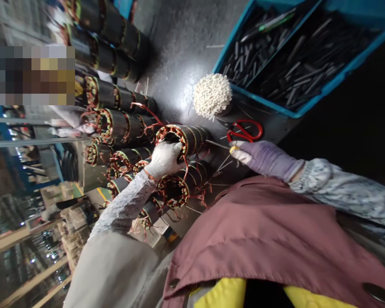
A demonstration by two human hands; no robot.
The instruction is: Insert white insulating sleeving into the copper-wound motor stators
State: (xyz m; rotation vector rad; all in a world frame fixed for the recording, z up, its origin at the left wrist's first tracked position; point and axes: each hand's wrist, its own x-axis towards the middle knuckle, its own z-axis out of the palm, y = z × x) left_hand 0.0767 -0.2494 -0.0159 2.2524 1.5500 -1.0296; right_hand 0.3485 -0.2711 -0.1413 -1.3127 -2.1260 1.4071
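Observation:
My left hand [165, 160], in a white knit glove, grips the near rim of a motor stator [195, 139], a dark steel cylinder ringed with copper windings. Some of its fingers are hidden inside the bore. My right hand [265, 159], in a purple glove with pale fingertips, pinches a thin pale stick [217, 144] that points toward the stator's far end. Just beyond that hand lie red-handled scissors [245, 130]. A bundle of thin white sticks [212, 95] stands behind the held stator. Another stator [175, 190] lies directly beside it, nearer my body.
Several more stators [120, 96] lie in rows to the left, with loose copper leads sticking out. A blue divided bin [295, 114] full of dark strips stands at the upper right. Loose sticks are scattered on the dark tabletop [176, 55]. Another person is at the left.

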